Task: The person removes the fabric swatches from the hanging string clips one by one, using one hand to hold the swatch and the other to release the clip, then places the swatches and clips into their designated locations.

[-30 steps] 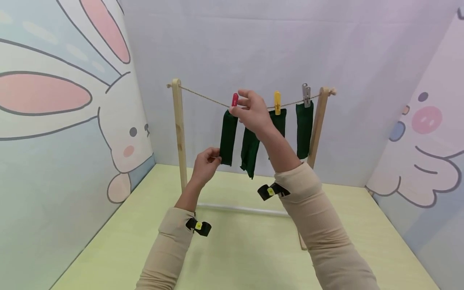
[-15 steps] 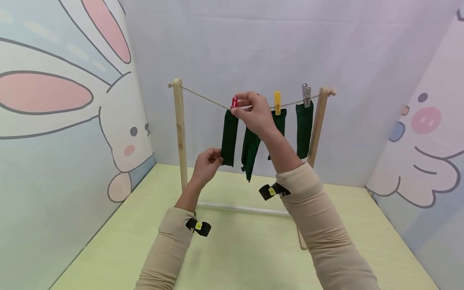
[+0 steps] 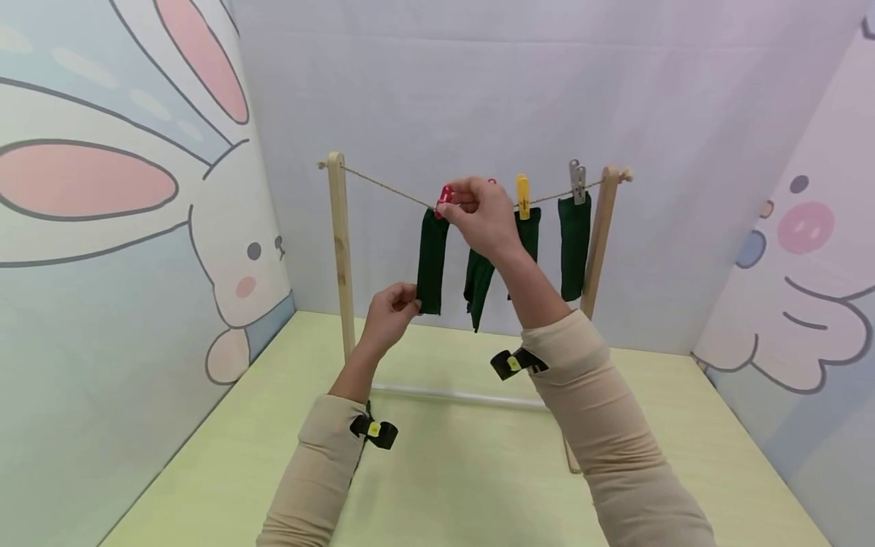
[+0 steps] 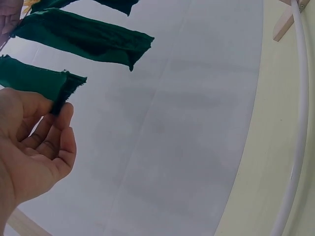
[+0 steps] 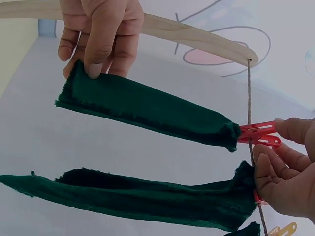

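A dark green cloth strip (image 3: pixel 431 262) hangs leftmost on a thin rope, beneath a red clothespin (image 3: pixel 444 197). My left hand (image 3: pixel 388 315) pinches the strip's lower end between thumb and fingers, also plain in the right wrist view. Up at the rope, my right hand (image 3: pixel 487 220) holds the handle end of the red clothespin (image 5: pixel 258 130), whose other end meets the strip's top. Another green strip (image 5: pixel 157 199) hangs partly behind the right hand; its red clip (image 5: pixel 261 197) is mostly hidden by the fingers.
Two more green strips hang farther right, under a yellow clothespin (image 3: pixel 522 196) and a grey clothespin (image 3: pixel 577 181). Wooden posts (image 3: pixel 339 251) carry the rope at both ends. A white bar (image 3: pixel 458 396) runs low between them, above the pale yellow table (image 3: pixel 444 486).
The red clothespin sits slightly lower and leans more, with the right fingers closer around it. Behind that hand, the second strip has swung to the right. The left hand keeps its pinch, almost still.
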Motion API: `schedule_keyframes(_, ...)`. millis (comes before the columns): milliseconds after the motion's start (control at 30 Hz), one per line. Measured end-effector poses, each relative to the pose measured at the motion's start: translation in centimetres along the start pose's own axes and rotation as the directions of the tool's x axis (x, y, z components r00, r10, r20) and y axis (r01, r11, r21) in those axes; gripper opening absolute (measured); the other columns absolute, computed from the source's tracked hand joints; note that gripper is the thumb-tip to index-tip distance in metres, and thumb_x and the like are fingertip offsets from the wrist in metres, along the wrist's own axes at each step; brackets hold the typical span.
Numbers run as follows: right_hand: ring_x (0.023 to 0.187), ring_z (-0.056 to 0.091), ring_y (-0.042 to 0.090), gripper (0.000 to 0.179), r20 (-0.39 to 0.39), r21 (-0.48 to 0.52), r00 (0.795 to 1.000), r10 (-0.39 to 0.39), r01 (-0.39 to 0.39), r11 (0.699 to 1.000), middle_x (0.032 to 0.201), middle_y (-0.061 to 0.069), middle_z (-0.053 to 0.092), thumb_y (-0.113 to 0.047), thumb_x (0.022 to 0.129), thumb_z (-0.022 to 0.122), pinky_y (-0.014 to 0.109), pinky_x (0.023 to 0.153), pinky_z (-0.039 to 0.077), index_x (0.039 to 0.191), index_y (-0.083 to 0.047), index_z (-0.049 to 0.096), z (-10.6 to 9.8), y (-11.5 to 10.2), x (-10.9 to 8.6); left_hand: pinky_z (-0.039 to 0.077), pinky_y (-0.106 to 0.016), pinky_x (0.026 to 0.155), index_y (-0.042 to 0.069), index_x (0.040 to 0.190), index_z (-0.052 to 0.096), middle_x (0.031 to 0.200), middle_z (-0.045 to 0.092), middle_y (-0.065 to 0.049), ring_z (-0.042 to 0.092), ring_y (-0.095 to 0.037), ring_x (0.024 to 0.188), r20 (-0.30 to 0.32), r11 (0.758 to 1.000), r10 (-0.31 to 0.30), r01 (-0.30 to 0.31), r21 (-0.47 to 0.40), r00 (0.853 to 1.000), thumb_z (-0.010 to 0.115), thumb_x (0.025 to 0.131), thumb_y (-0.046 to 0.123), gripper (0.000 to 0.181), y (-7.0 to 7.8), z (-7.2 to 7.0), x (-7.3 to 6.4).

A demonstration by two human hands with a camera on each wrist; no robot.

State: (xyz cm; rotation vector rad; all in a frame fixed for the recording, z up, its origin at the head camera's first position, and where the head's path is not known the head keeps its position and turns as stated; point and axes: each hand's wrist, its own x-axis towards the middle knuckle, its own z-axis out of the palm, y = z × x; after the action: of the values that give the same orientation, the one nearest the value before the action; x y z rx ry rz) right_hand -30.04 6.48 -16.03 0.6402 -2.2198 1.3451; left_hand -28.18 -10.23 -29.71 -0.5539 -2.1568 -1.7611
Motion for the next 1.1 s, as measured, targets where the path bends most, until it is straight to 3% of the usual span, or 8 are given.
schedule_keyframes(167, 0.084, 0.058, 0.022, 0.028, -0.013, -0.03, 0.998, -0.065, 0.065, 0.997, 0.099, 0.014, 0.064, -0.011, 0.089, 0.064, 0.027, 0.072, 0.048, 0.113, 0.003, 0.06, -0.1, 0.2, 0.0, 0.049, -0.038, 0.077, -0.012, 0.104, 0.06, 0.095, 0.059, -0.025, 0.058, -0.036, 0.085, 0.0, 1.0, -0.009, 0.009, -0.024, 1.0, 0.053, 0.09, -0.007, 0.017, -0.1, 0.0, 0.1)
schedule_keyframes(333, 0.083, 0.057, 0.022, 0.025, -0.023, -0.057, 0.993, -0.117, 0.116, 0.992, 0.096, 0.014, 0.063, -0.011, 0.091, 0.062, 0.027, 0.073, 0.047, 0.111, 0.004, 0.06, -0.2, 0.2, 0.0, 0.048, -0.024, 0.071, -0.013, 0.104, 0.06, 0.095, 0.059, -0.026, 0.057, -0.038, 0.086, 0.006, 0.999, -0.005, 0.005, -0.034, 1.0, 0.053, 0.09, -0.008, 0.017, -0.2, 0.0, 0.1)
schedule_keyframes(433, 0.082, 0.055, 0.022, 0.023, -0.034, -0.074, 0.988, -0.148, 0.145, 0.987, 0.095, 0.013, 0.062, -0.011, 0.091, 0.061, 0.026, 0.073, 0.046, 0.109, 0.004, 0.06, -0.2, 0.2, 0.0, 0.047, -0.021, 0.07, -0.011, 0.104, 0.061, 0.094, 0.059, -0.024, 0.058, -0.034, 0.084, 0.0, 0.999, -0.009, 0.009, -0.043, 1.0, 0.054, 0.089, -0.007, 0.017, -1.5, 0.1, 0.6)
schedule_keyframes(567, 0.079, 0.055, 0.021, 0.021, -0.062, -0.086, 0.978, -0.199, 0.193, 0.977, 0.093, 0.013, 0.063, -0.009, 0.092, 0.06, 0.025, 0.071, 0.046, 0.107, 0.005, 0.06, -0.1, 0.3, 0.0, 0.049, -0.027, 0.072, -0.008, 0.102, 0.063, 0.091, 0.061, -0.017, 0.059, -0.025, 0.081, 0.0, 0.999, -0.01, 0.01, -0.048, 1.0, 0.057, 0.089, -0.004, 0.015, -3.4, 0.3, 1.0)
schedule_keyframes(667, 0.077, 0.057, 0.02, 0.021, -0.095, -0.087, 0.971, -0.22, 0.212, 0.973, 0.092, 0.013, 0.064, -0.009, 0.091, 0.061, 0.024, 0.071, 0.046, 0.106, 0.005, 0.061, -0.2, 0.3, 0.0, 0.049, -0.03, 0.072, -0.007, 0.099, 0.065, 0.087, 0.063, -0.014, 0.059, -0.023, 0.079, 0.017, 0.999, -0.009, 0.01, -0.036, 1.0, 0.057, 0.088, -0.003, 0.014, -3.5, 0.4, 0.8)
schedule_keyframes(800, 0.076, 0.058, 0.02, 0.019, -0.148, -0.068, 0.957, -0.248, 0.24, 0.968, 0.09, 0.014, 0.065, -0.009, 0.091, 0.061, 0.024, 0.07, 0.047, 0.102, 0.006, 0.062, -0.2, 0.5, 0.0, 0.05, -0.032, 0.07, -0.007, 0.096, 0.065, 0.086, 0.064, -0.013, 0.059, -0.022, 0.077, 0.054, 0.998, -0.051, 0.053, -0.027, 0.997, 0.057, 0.088, -0.001, 0.013, -3.6, 0.4, 0.6)
schedule_keyframes(1100, 0.07, 0.059, 0.02, 0.016, -0.223, -0.095, 0.924, -0.31, 0.296, 0.95, 0.085, 0.014, 0.066, -0.008, 0.09, 0.062, 0.021, 0.065, 0.045, 0.097, 0.006, 0.065, -0.6, 0.1, 0.3, 0.049, -0.031, 0.068, -0.008, 0.098, 0.064, 0.093, 0.063, -0.014, 0.057, -0.019, 0.075, 0.131, 0.985, -0.171, 0.174, -0.011, 0.976, 0.053, 0.09, 0.003, 0.018, -3.8, 0.2, 0.4)
